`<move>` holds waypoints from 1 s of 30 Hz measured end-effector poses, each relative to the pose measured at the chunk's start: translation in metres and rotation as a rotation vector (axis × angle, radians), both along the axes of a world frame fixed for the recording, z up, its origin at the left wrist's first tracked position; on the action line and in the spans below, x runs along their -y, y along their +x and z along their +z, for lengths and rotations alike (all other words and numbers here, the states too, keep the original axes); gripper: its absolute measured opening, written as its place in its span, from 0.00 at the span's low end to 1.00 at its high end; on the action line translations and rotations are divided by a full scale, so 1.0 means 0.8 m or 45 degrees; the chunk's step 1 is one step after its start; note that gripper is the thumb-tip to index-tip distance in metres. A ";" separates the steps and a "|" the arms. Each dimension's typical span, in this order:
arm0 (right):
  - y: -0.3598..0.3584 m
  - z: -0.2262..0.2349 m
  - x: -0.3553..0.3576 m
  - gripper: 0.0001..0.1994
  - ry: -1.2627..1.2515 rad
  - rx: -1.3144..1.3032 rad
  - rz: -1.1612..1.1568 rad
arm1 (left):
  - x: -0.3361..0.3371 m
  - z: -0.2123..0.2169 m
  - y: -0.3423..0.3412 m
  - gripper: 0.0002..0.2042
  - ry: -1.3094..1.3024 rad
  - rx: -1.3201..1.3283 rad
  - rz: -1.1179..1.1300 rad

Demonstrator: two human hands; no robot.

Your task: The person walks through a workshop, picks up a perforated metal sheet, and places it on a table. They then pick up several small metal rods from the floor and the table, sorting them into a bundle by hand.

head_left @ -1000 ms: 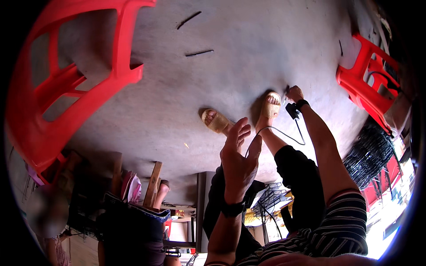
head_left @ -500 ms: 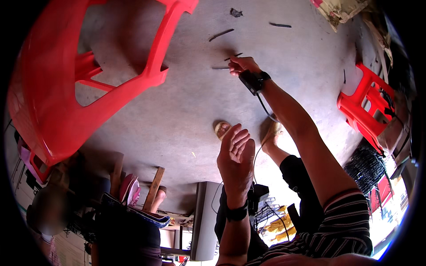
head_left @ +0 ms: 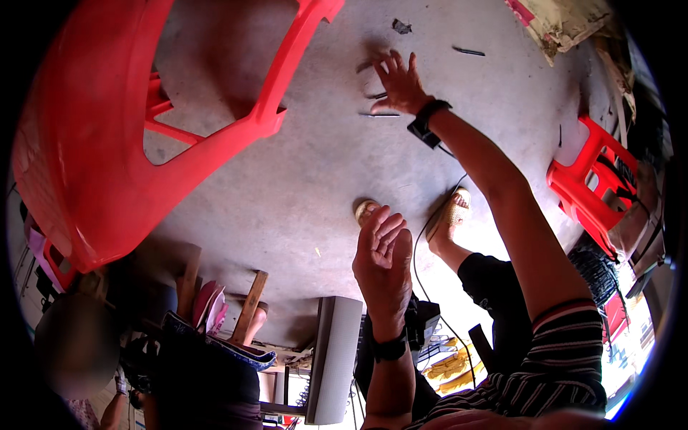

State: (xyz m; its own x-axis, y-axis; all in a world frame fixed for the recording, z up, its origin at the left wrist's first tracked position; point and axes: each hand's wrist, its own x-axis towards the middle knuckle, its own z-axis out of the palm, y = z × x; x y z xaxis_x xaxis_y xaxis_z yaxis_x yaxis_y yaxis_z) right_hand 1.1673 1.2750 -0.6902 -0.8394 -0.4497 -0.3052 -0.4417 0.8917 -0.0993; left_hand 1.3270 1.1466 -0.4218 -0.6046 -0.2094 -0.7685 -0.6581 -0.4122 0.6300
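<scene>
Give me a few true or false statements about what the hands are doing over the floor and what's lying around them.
1. The right hand reaches out with spread fingers to thin dark sticks lying on the grey floor. True.
2. The left hand grips a red cup. False: it is raised, open and empty.
3. Both wrists wear a dark band. True.
4. The big plastic chair at the left is blue. False: it is red.
5. A small red stool stands at the right. True.
6. The person's feet are bare. False: they wear tan sandals.
</scene>
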 end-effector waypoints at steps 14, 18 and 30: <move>0.058 -0.021 -0.027 0.14 -0.338 -0.069 0.211 | -0.013 0.006 -0.009 0.18 0.006 -0.016 -0.043; 0.073 -0.042 -0.036 0.06 -0.347 -0.066 0.071 | -0.016 0.006 -0.013 0.19 0.007 -0.016 -0.074; 0.010 -0.052 -0.195 0.14 0.063 -0.086 -0.354 | -0.025 0.009 -0.030 0.16 -0.056 -0.047 -0.056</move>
State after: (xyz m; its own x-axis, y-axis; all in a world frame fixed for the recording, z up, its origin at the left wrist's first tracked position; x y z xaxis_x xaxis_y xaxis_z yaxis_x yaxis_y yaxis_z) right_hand 1.1751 1.4313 -0.7315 -0.9476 -0.1854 -0.2601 -0.1837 0.9825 -0.0309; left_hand 1.3031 1.1666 -0.4150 -0.6421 -0.2148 -0.7359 -0.6508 -0.3546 0.6713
